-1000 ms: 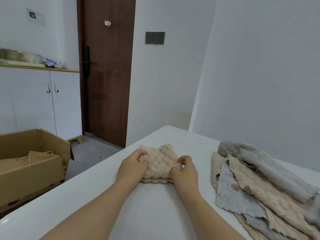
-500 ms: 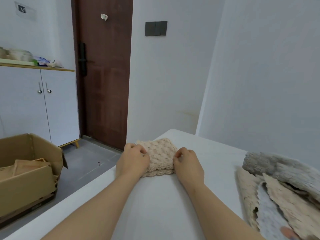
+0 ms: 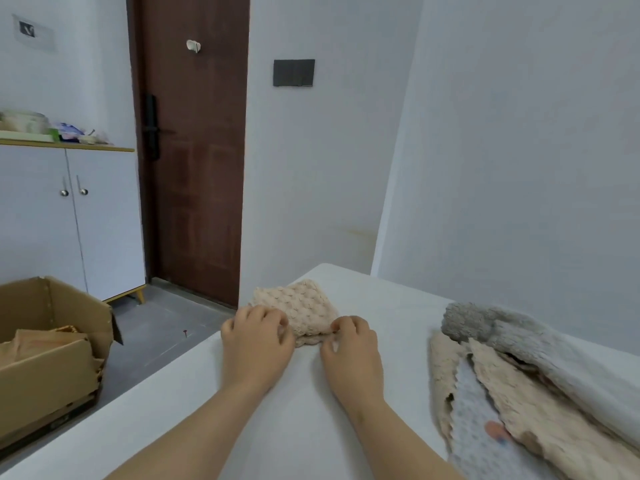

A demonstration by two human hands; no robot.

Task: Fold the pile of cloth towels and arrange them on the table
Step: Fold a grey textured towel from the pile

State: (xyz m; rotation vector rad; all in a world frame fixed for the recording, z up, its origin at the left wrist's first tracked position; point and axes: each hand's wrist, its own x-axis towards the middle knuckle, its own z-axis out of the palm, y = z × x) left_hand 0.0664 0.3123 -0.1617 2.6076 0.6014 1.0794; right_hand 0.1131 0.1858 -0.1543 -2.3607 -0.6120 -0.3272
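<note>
I lose the heap of beige and grey cloth towels (image 3: 540, 393) past the right edge, the brown cardboard box (image 3: 45, 368) past the left.

White walls (image 3: 519, 133), brown door (image 3: 194, 202) w/ black lock (image 3: 151, 126), dark switch plate (image 3: 293, 72), white 2-door cabinet (image 3: 69, 220) at left, clutter (image 3: 69, 131) on top, grey floor (image 3: 156, 327), open cardboard box (image 3: 45, 358) btm left

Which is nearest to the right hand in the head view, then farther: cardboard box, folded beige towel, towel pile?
1. folded beige towel, held by the right hand, just ahead.
2. towel pile, on the table to its right.
3. cardboard box, on the floor far left.
</note>
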